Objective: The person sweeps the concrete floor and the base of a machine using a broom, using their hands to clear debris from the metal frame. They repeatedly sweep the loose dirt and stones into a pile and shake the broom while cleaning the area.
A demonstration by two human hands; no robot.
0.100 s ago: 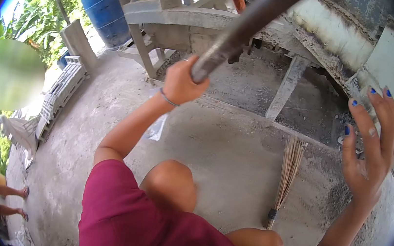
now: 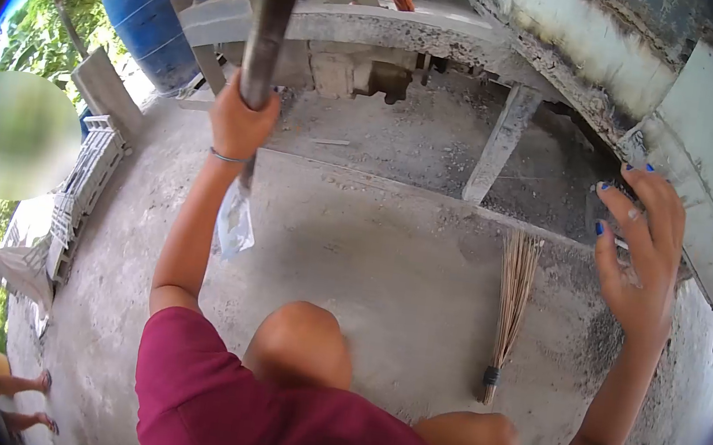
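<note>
My left hand (image 2: 241,122) is closed around a thick dark metal bar (image 2: 271,12) that rises almost straight up out of the top of the view. My right hand (image 2: 638,248), nails painted blue, has its fingers spread and rests against the lower edge of a large grey machine body (image 2: 708,114) on the right, fingertips on a small pale object there. A straw hand broom (image 2: 508,308) lies on the concrete floor (image 2: 387,262) between my hands. My knees and maroon shirt fill the bottom.
A grey concrete-caked frame (image 2: 354,26) crosses the back, with a slanted leg (image 2: 495,146) beneath it. A blue barrel (image 2: 147,10) stands far left. Stacked grey moulds (image 2: 85,189) line the left edge. A plastic bag (image 2: 235,221) lies near my left arm. Another person's feet (image 2: 32,401) show bottom left.
The bar in my left hand has swung from a slant to the right to nearly upright, my hand moving left. My right hand has lowered onto the machine's edge.
</note>
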